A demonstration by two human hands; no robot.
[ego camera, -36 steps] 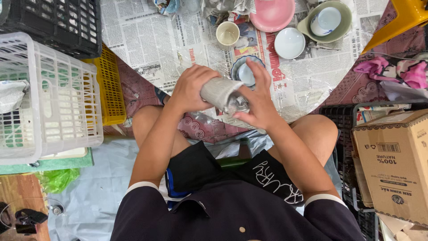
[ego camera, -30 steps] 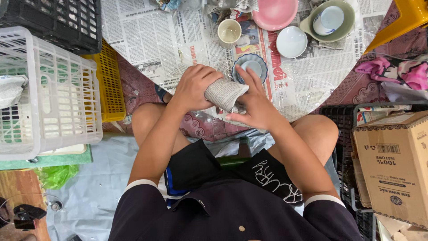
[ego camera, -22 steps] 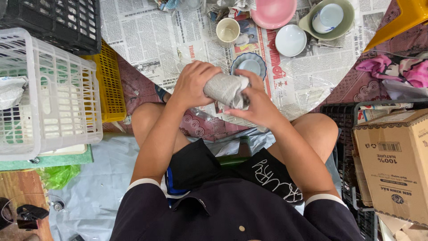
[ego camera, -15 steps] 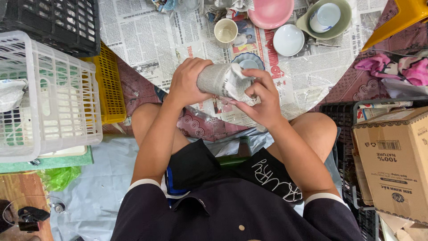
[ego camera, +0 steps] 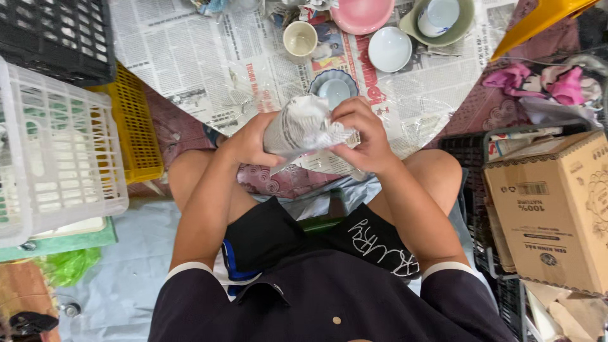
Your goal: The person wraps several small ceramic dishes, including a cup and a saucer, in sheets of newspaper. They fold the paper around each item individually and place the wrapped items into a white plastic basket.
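Note:
I hold a cup-shaped object wrapped in newspaper (ego camera: 296, 125) above my lap, lying sideways. My left hand (ego camera: 248, 140) grips its left end. My right hand (ego camera: 361, 134) presses crumpled paper against its right end, fingers curled over the top. Just beyond my hands a small blue bowl on a blue saucer (ego camera: 334, 90) sits on the spread newspaper sheets (ego camera: 209, 57). A cream cup (ego camera: 299, 39), a white bowl (ego camera: 389, 49) and a pink bowl (ego camera: 362, 12) lie farther out.
A white plastic crate (ego camera: 54, 152), a yellow crate (ego camera: 130, 123) and a black crate (ego camera: 54, 35) stand at my left. A cardboard box (ego camera: 557, 209) sits at my right over a black crate. A green bowl holding a white cup (ego camera: 440, 18) is far right.
The wrapped object rose slightly and turned in my hands. My right hand shifted from underneath it to over its right end, folding paper in.

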